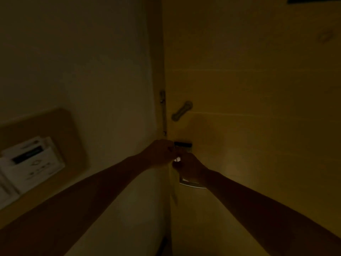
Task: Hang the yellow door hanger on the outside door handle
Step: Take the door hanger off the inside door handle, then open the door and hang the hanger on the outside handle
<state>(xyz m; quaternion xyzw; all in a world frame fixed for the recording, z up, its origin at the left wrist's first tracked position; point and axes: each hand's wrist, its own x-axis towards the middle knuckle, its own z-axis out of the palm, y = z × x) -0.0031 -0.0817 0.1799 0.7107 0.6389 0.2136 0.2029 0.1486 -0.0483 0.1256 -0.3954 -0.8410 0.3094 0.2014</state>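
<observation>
The scene is very dark. The yellow door hanger (174, 191) hangs edge-on as a thin strip along the door's edge, below my hands. My left hand (158, 154) is closed around its top, next to the dark lock plate (183, 145). My right hand (190, 169) touches the left hand's fingertips and covers most of the metal door handle (191, 184), whose lower end shows under my wrist. What the right fingers grip is hidden in the dark.
The wooden door (258, 126) fills the right half, with a swing-bar latch (181, 112) above the lock. A pale wall (92, 71) is on the left, carrying a wooden board (70, 130) with white printed cards (31, 163).
</observation>
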